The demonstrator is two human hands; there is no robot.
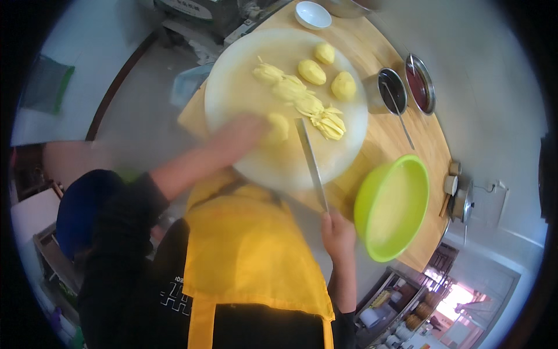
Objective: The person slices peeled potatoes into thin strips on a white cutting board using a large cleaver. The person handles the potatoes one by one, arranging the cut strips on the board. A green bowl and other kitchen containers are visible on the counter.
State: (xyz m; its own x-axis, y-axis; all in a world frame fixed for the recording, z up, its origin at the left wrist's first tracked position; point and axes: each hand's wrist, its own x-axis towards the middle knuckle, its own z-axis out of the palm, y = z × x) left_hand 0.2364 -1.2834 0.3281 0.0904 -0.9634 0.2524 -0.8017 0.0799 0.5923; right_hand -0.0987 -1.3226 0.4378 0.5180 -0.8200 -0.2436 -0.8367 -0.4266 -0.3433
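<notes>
My left hand point(246, 134), blurred by motion, is on a peeled yellow potato point(277, 127) at the left of a round white cutting board point(231, 61). That potato is blurred too, and the fingertips are hard to make out. In my right hand point(339, 235) is the handle of a kitchen knife point(313, 163). Its blade is seen nearly edge-on and points away over the near part of the board. Beyond the blade tip, sliced potatoes point(308, 104) lie in a diagonal row, the nearest fanned apart. Three whole peeled potatoes point(312, 72) rest farther back.
A green plastic basin point(362, 209) tilts in view at the right of the wooden table point(348, 161). Behind it stand a metal pot of dark liquid point(392, 91) with a long-handled utensil and a bowl of red liquid point(420, 89). A white bowl point(313, 15) sits at the back.
</notes>
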